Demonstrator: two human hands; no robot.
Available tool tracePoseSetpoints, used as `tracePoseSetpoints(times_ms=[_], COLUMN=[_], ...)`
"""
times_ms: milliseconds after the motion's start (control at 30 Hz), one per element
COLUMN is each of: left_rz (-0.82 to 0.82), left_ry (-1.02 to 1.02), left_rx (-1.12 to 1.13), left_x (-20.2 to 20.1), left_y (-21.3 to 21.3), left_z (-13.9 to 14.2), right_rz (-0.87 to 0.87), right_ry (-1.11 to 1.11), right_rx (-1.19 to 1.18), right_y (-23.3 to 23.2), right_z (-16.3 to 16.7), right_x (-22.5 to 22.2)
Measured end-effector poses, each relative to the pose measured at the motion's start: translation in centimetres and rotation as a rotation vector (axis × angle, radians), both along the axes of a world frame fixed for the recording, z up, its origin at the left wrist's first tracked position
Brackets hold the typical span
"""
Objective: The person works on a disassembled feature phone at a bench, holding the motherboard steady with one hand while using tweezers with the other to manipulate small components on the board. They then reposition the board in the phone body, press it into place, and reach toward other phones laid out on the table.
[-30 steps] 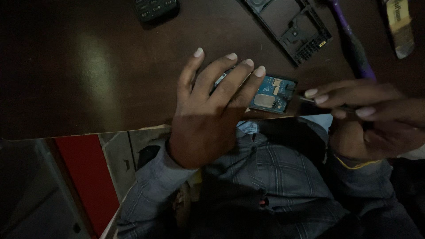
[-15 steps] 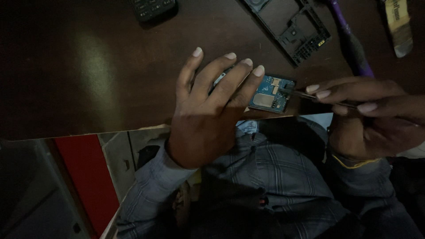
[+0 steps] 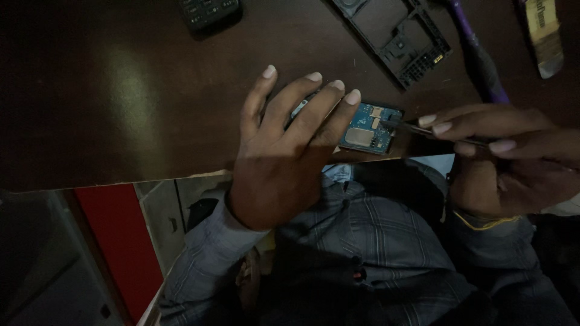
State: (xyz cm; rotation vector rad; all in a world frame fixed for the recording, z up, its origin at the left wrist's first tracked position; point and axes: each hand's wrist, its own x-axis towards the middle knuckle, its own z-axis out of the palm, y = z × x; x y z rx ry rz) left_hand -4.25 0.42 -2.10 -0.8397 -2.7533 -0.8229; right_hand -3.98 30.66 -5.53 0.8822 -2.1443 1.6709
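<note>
A small blue circuit board [image 3: 370, 128] lies near the front edge of a dark wooden table [image 3: 121, 108]. My left hand [image 3: 284, 151] rests flat over the board's left part, fingers spread and pressing it down. My right hand [image 3: 507, 151] comes in from the right and pinches thin metal tweezers [image 3: 417, 128]. The tweezers' tip touches the board's right edge.
A black plastic phone frame [image 3: 399, 36] lies at the back of the table, a dark keypad phone [image 3: 208, 12] at the top edge. A purple-handled tool [image 3: 477, 54] and a brush-like tool [image 3: 544, 36] lie at the right. A red panel [image 3: 115, 241] shows below the table.
My right hand has slid left, bringing the tweezers' tip onto the board's right edge. My left hand has stayed on the board.
</note>
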Motion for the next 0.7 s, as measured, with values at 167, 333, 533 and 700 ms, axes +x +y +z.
tracePoseSetpoints(times_ms=[167, 333, 533, 700], left_rz=[-0.005, -0.004, -0.015, -0.016], left_ry=[0.007, 0.006, -0.007, -0.018], left_rx=[0.006, -0.008, -0.011, -0.008], left_x=[0.0, 0.1, 0.0, 0.0], left_y=[0.0, 0.0, 0.0, 0.1], left_z=[-0.2, -0.1, 0.1, 0.3], right_rz=[0.114, 0.021, 0.047, 0.202], right_ry=[-0.056, -0.037, 0.023, 0.037], right_rx=[-0.081, -0.022, -0.021, -0.241], right_y=[0.3, -0.1, 0.3, -1.0], right_z=[-0.1, 0.2, -0.5, -0.9], right_x=[-0.5, -0.1, -0.3, -0.6])
